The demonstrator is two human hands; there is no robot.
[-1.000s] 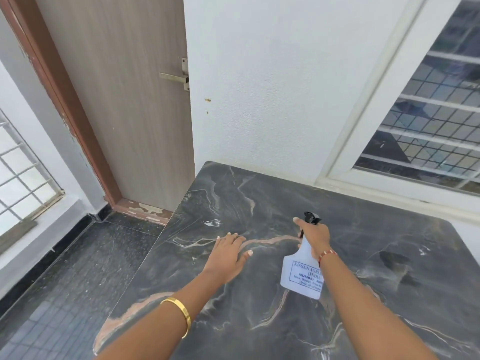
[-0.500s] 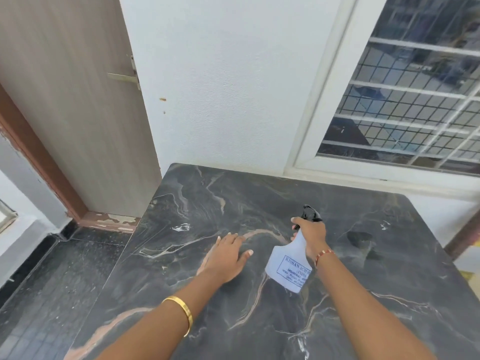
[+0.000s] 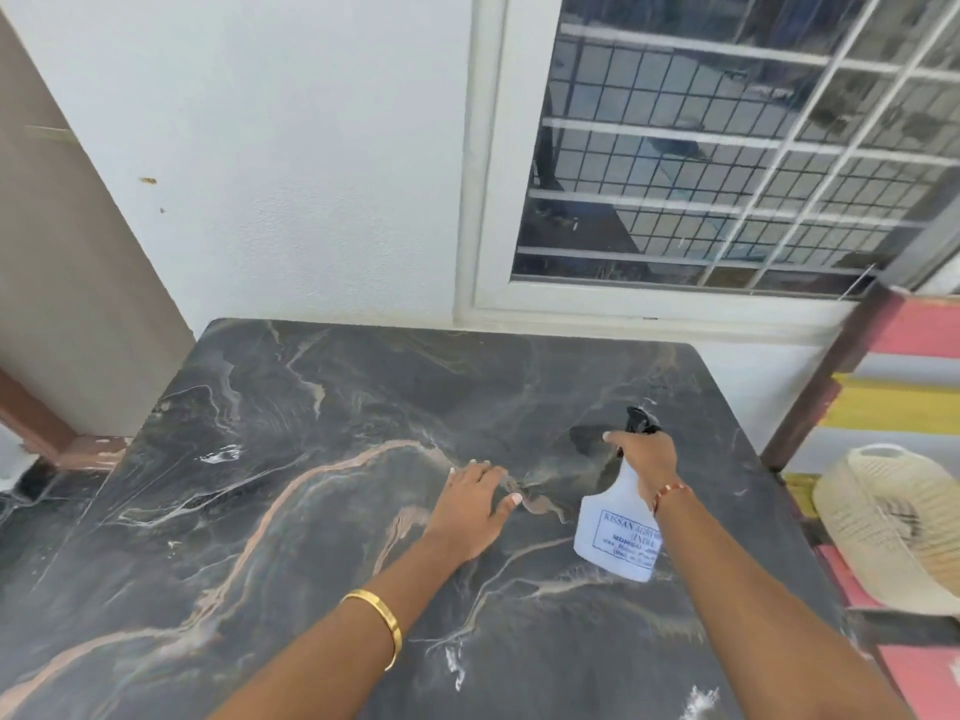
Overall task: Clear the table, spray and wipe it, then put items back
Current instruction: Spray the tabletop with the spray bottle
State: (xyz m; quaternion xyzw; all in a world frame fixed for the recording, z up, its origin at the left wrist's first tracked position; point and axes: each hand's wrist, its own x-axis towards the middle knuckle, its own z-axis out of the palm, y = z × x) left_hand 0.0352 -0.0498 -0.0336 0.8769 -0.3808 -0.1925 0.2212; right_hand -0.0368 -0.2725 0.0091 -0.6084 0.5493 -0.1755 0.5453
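A dark marble table (image 3: 311, 511) with pale veins fills the lower view. My right hand (image 3: 647, 457) grips the neck of a white spray bottle (image 3: 613, 537) with a blue label and a black nozzle, held above the table's right half, nozzle pointing away from me. My left hand (image 3: 470, 504) rests flat on the tabletop at the middle, fingers straight. Nothing else lies on the table.
A white wall and a barred window (image 3: 727, 163) stand behind the table. A cream straw hat (image 3: 893, 527) lies on a red and yellow slatted bench (image 3: 909, 413) to the right. A door (image 3: 62, 262) and dark floor are at the left.
The view has swung to the right, bringing the bench and hat into sight. My right hand with the bottle has shifted toward the table's right side. My left hand stays flat on the table.
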